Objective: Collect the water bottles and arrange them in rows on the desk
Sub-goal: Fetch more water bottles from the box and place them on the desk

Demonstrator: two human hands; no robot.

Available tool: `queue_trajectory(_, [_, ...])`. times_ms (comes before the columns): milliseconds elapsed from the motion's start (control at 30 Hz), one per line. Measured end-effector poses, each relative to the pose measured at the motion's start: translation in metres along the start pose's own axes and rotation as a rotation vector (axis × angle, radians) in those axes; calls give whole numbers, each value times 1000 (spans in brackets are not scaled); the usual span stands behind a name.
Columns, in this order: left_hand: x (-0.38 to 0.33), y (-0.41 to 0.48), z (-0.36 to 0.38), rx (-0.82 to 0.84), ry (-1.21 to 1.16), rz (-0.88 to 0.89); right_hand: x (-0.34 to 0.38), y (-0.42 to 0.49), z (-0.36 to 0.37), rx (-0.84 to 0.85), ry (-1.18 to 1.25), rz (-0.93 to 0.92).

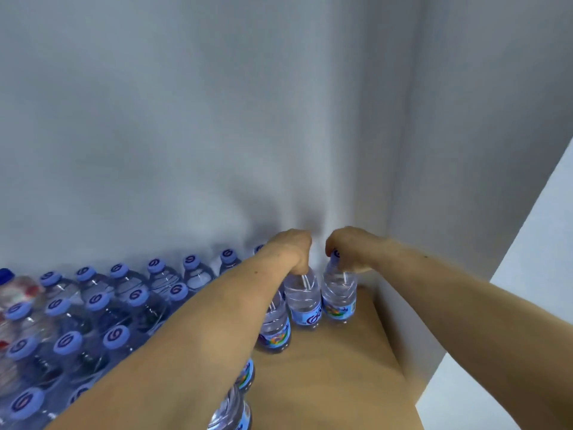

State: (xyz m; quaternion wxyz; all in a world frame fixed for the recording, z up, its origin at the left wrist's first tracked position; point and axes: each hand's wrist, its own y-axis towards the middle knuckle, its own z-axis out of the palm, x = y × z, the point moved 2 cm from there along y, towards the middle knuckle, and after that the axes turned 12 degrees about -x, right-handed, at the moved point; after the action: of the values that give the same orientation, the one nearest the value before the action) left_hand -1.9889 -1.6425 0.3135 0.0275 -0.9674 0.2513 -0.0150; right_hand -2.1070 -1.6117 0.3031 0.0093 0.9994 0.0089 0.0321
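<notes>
Fingers (300, 266) of your left hand (290, 248) curl round the top of the left bottle (302, 301). Your right hand (348, 248) grips the cap of the right bottle (339, 301), just beside it. Both stand upright beneath your fingers on the desk (335, 367), near the wall (217, 119). Rows of bottles (97, 301) crowd the desk left of your fingers.

A plain indoor room, possibly an office or storeroom, is shown: a light wooden desk (335, 373) is set into a corner formed by bare, evenly lit grey-white walls (186, 119). Dozens of small water bottles (96, 301) with blue caps are ranked in rows from the desk's left edge toward its far right corner.
</notes>
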Motion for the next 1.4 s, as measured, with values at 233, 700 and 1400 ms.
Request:
queue_trajectory(233, [4, 41, 16, -68, 89, 5, -11, 35, 14, -26, -6, -54])
queue_trajectory(700, [11, 56, 27, -102, 117, -9, -12, 49, 27, -10, -70, 31])
queue_trajectory(1400, [18, 61, 8, 37, 165, 140, -11, 54, 27, -53, -58, 80])
